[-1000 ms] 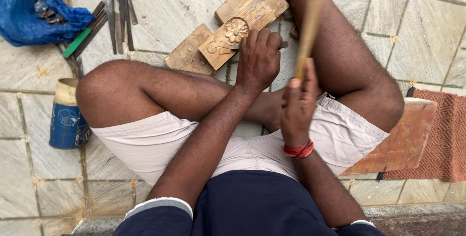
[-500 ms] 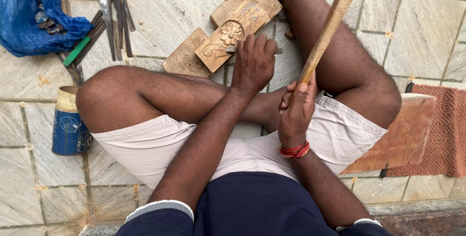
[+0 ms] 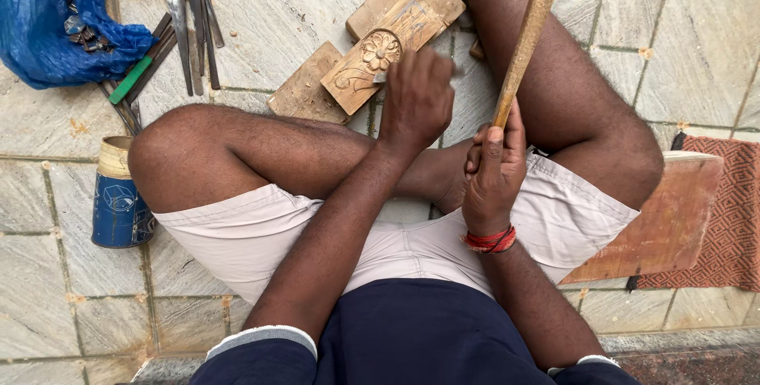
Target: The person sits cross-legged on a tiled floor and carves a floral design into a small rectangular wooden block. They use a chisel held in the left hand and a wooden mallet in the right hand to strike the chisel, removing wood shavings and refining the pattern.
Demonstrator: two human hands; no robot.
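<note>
I sit cross-legged on a stone-tiled floor. My left hand point(image 3: 417, 98) grips a small chisel point(image 3: 381, 76), its metal tip resting on a carved wooden block point(image 3: 364, 68) with a flower pattern. My right hand point(image 3: 492, 170), with a red thread at the wrist, is closed around a long wooden stick point(image 3: 529, 29) that rises toward the top of the view. The carved block lies across other wooden pieces point(image 3: 305, 92) in front of my legs.
Several metal chisels point(image 3: 190, 21) lie at the upper left beside a blue plastic bag point(image 3: 55, 21). A blue tin can point(image 3: 119, 195) stands by my left knee. A wooden board point(image 3: 673, 219) and a red woven mat point(image 3: 732, 211) lie at the right.
The wooden stick in my right hand has swung from leaning left toward more upright and to the right. My left hand stays on the carved block.
</note>
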